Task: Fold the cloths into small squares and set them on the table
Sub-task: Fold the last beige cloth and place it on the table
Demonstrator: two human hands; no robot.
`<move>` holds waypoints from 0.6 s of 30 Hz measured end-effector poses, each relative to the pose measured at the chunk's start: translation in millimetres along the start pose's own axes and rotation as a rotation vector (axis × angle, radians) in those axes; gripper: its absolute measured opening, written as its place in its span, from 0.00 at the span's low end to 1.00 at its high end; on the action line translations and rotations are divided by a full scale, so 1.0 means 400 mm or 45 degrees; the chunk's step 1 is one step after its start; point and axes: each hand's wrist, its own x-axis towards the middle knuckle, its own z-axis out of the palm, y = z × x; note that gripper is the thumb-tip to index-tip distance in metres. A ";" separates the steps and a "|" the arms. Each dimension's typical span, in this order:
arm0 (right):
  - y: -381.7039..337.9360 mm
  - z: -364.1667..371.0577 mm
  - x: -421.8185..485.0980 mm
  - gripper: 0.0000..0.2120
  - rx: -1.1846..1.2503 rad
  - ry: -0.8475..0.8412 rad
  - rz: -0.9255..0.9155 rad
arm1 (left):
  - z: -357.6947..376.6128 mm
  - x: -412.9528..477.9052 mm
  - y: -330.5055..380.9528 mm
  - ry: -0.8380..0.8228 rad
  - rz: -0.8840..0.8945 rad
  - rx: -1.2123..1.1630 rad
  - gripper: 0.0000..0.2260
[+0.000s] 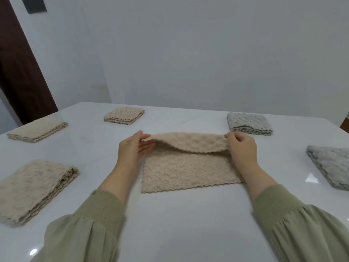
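A beige textured cloth [188, 171] lies in the middle of the white table [179, 224]. Its far edge is lifted off the table and curls toward me. My left hand [135, 146] pinches the far left corner between thumb and fingers. My right hand [240, 145] pinches the far right corner. The near half of the cloth lies flat on the table.
Folded beige cloths sit at the near left [34, 188], the far left [37, 130] and the back [123, 115]. Folded grey cloths sit at the back right [249, 123] and the right edge [330, 165]. A grey wall stands behind the table.
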 end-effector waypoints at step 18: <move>0.018 -0.139 -0.128 0.09 -0.414 -0.201 0.131 | -0.086 -0.171 0.030 -0.170 0.065 0.786 0.05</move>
